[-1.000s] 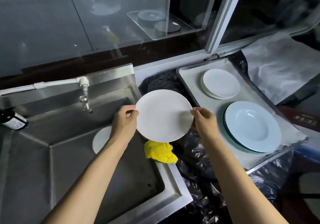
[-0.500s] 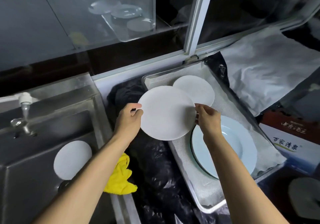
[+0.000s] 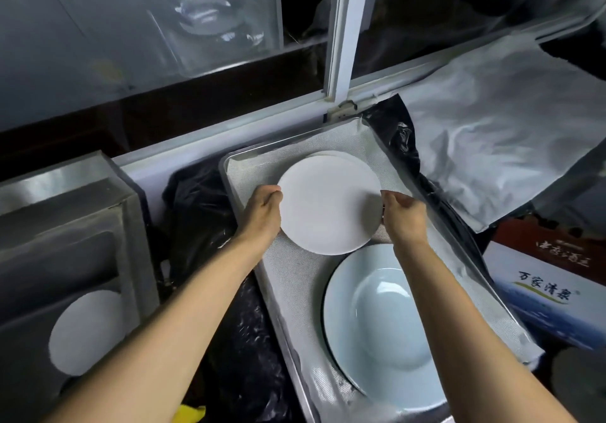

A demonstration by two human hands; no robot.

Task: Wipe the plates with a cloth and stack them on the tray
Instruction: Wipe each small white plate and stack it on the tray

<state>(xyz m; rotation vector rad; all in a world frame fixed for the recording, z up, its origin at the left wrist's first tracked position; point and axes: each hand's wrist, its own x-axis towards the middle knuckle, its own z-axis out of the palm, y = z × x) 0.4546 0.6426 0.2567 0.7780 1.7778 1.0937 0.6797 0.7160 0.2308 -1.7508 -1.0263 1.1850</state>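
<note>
Stacking looks to be the step in hand: a white plate (image 3: 328, 206) is held level over the stack of white plates (image 3: 331, 154) at the 12 o'clock end of the tray (image 3: 226, 167). The left hand (image 3: 262, 213) grips its rim at 9 o'clock and the right hand (image 3: 403, 216) at 3 o'clock, and the fingers of each are curled, pinching the edge. The plate sits off-centre, shifted toward 6 o'clock from the stack, whose far rim shows beyond it. Whether the two already touch, I cannot tell. A pale blue plate (image 3: 377, 324) lies at the tray's 6 o'clock end, just beside the held plate's near edge.

The next move, as I judge it, calls for sliding the plate toward 12 o'clock until the rims line up. It should then be set down gently and both grips released outward, so no finger is trapped. One more plate (image 3: 85, 334) waits in the sink (image 3: 65, 226) at 8 o'clock, and the yellow cloth (image 3: 191, 413) lies at 6 o'clock, so wiping likely remains.
</note>
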